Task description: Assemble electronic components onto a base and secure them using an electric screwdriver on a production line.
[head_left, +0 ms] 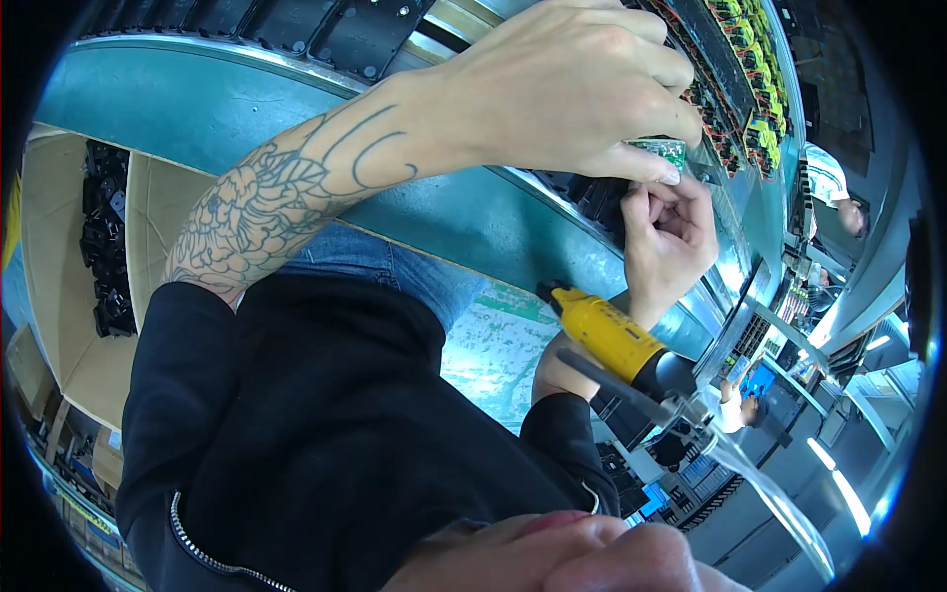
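My left hand [582,94], on the tattooed forearm, reaches across from the left and pinches a small green circuit board [663,150] between thumb and fingers. Just below the board, my right hand [676,237] has its fingers curled and pressed together. Whether they hold the board's edge or a tiny part is hidden. Dark plastic housings [587,192] lie in a row beneath both hands. In front of my right forearm hangs a yellow and black powered screwdriver [610,333], its tip near the bench edge and apart from the hands.
Black plastic trays or housings [360,35] line the far side of the green bench [128,84]. Rows of yellow components with red wires [760,99] stand at upper right. A cardboard box [163,212] with black parts sits at left. Other people [824,178] are at the right, farther off.
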Action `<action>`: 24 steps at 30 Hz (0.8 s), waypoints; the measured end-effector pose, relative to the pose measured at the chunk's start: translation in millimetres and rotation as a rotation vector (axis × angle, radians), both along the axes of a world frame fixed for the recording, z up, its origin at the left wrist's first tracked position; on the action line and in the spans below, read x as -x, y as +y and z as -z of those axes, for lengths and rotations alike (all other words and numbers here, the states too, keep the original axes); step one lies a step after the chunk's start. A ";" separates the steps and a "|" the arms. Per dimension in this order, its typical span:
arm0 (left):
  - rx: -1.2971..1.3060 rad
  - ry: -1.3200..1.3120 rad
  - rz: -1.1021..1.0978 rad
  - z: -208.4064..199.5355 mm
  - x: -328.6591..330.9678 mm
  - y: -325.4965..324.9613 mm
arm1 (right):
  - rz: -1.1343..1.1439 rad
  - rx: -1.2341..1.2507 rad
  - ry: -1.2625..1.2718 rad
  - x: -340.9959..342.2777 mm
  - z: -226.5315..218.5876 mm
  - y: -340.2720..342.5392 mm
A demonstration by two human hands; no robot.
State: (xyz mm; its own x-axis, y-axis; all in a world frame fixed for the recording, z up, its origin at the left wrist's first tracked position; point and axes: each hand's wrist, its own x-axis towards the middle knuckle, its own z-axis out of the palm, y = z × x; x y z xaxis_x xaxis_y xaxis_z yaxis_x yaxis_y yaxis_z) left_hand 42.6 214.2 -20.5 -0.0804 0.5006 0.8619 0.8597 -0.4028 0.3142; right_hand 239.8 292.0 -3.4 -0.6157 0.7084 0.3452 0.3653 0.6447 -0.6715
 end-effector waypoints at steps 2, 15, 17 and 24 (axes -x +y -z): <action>0.059 0.015 0.009 -1.2 0.2 -2.0 | 0.047 -0.016 -0.038 0.4 -1.2 -1.9; 0.155 -0.013 0.034 -0.2 1.8 -4.9 | -0.033 0.009 -0.203 -3.7 -12.8 8.7; 0.120 -0.037 0.043 2.6 2.1 -3.0 | -0.027 0.129 -0.075 -1.7 -10.0 6.5; 0.105 -0.015 0.022 -3.2 -0.4 -7.3 | -0.021 0.198 -0.056 -6.7 -10.3 9.9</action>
